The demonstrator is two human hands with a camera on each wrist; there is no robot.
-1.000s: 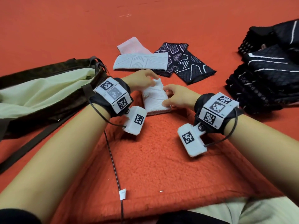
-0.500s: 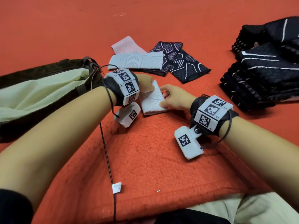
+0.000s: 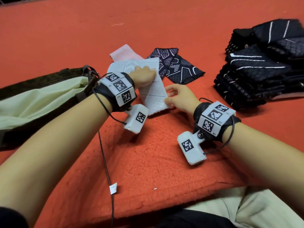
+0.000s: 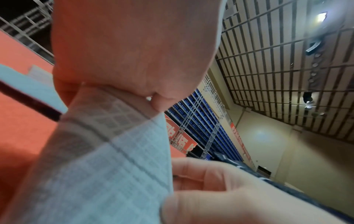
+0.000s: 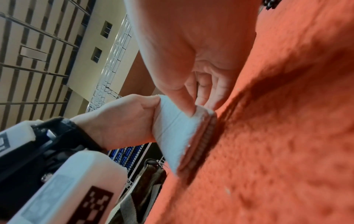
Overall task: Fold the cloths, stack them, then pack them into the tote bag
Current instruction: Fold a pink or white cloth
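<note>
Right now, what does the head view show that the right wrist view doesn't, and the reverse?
Head only: the pale and dark patterned cloths laid out beyond the hands, the stack of dark folded cloths at right, and the tote bag's pale lining.
Right wrist only: the folded white cloth's layered lower edge against the orange mat.
Both: the left hand gripping that cloth's top and the right hand pinching its lower corner.

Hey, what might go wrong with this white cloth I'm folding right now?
The left hand grips only the far end of the white cloth and the right hand pinches its near corner, so the fold may spring open. Lifted toward the folded cloths beyond, it might drag them askew.
</note>
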